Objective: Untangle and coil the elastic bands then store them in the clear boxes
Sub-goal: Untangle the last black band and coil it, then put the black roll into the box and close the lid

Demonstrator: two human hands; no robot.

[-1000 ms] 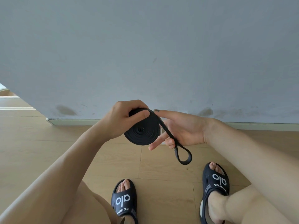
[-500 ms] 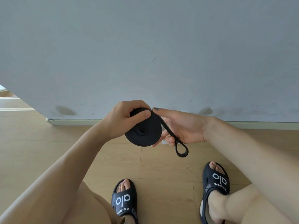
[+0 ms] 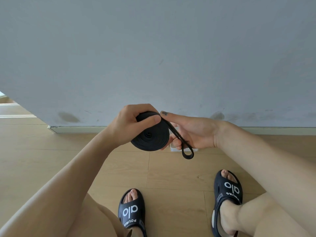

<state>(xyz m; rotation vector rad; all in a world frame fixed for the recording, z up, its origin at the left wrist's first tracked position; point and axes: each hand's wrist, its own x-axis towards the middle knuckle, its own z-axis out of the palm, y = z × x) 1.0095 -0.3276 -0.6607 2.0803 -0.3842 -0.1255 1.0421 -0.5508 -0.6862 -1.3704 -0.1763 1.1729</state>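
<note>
A person seated on a wood floor [image 3: 51, 161], seen from above; nearest the viewer, two feet in black slides [image 3: 131, 211]. Beyond them, both hands meet in mid-air. The left hand [image 3: 126, 125] grips a black elastic band [image 3: 150, 135] wound into a flat coil, thumb across the near face, fingers curled over the far rim. The right hand [image 3: 195, 132], just right of the coil, has its forefinger straight and touching the top edge while the lower fingers curl loosely by the last short loop of tail [image 3: 187, 153] hanging lower right. To finish well, the left thumb should probably stay firm so the turns cannot spring loose while the right lays the tail flat around the rim. A pale box-like thing [image 3: 172, 148] shows behind the hands; farthest, a grey wall [image 3: 153, 48]
</note>
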